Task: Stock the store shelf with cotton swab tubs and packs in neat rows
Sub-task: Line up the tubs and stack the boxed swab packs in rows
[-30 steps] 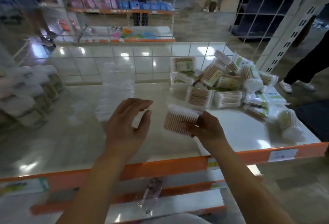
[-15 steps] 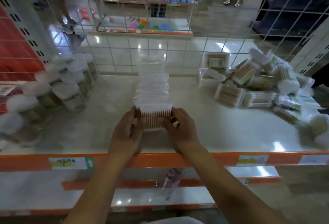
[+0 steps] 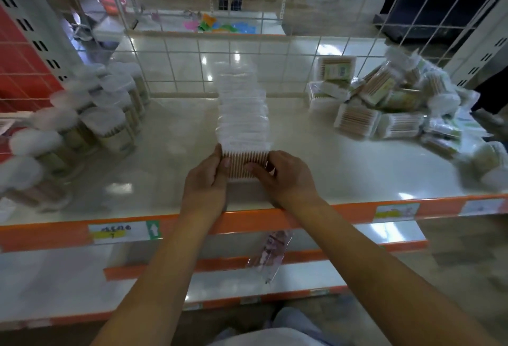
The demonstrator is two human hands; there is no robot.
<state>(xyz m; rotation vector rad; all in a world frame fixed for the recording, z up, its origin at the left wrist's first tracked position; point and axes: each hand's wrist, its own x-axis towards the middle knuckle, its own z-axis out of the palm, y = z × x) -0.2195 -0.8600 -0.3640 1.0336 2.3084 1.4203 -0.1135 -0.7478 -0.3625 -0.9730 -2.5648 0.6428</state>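
Two bare forearms reach forward and slightly inward from the bottom of the view, converging near the centre; the left hand [image 3: 206,181] sits palm inward with its thumb raised and fingers curled against the left side of a cotton swab pack [image 3: 245,164]. The right hand [image 3: 283,178] mirrors it, knuckles up, fingers bent and pinching the pack's right side; both wrists are held roughly level, the hands close together.

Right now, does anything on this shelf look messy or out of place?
Yes. The heap of swab packs at the right lies jumbled, packs tilted and overlapping, unlike the straight row of packs in the middle. One clear packet hangs over a lower shelf's edge.
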